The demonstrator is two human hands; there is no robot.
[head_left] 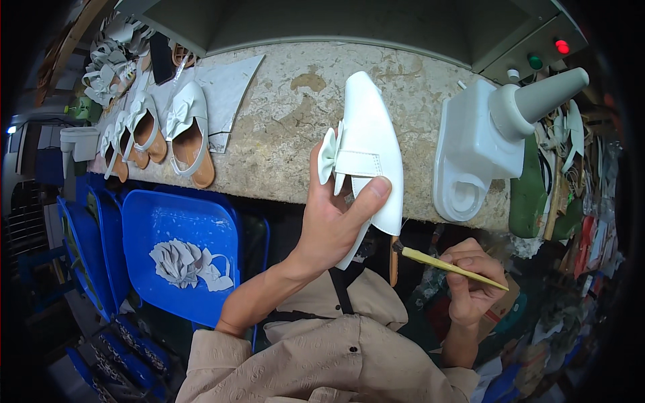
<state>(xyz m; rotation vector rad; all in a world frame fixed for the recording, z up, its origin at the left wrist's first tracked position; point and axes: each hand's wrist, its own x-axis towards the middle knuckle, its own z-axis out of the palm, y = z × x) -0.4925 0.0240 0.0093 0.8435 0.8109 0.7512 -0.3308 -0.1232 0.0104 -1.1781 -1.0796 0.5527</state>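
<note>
My left hand (329, 228) is closed around a white shoe upper (373, 127), toe pointing away from me, with a bow (327, 156) on its left side. The thumb presses on the upper beside a stitched strap. My right hand (474, 279) pinches a yellow-handled brush (447, 265) whose dark tip is at the lower edge of the upper, near a narrow brown strip (394, 260). Whether the bristles touch the upper I cannot tell. To the right stands a white plastic glue bottle (480, 134) with a thick grey nozzle.
Several white bow shoes with tan insoles (191, 134) line the left of the worn bench (269, 154). Below them, a blue plastic tub (181, 208) holds cut white pieces (181, 265). A grey machine housing (322, 27) with a lit red button (562, 46) borders the back.
</note>
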